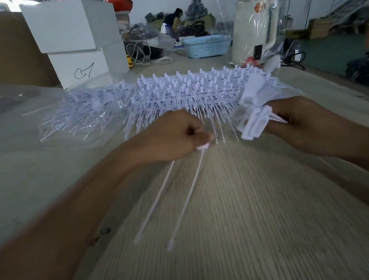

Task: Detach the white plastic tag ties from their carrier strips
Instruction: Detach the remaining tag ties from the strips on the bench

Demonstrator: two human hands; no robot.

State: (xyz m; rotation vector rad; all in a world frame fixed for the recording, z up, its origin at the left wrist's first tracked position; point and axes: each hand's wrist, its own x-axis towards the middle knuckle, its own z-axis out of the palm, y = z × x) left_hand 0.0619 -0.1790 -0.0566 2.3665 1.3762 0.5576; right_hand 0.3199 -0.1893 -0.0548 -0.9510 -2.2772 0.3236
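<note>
Two thin white tag ties point(176, 201) hang toward the near edge of the pale surface point(241, 239), their heads pinched in the left hand's point(168, 137) closed grip. The right hand point(303, 122) clasps a white carrier strip point(254, 119); a hard tug could snap the stems or scatter ties. Beyond, stacked strips point(195, 88) bristle; a loose heap point(83, 111) lies far left.
</note>
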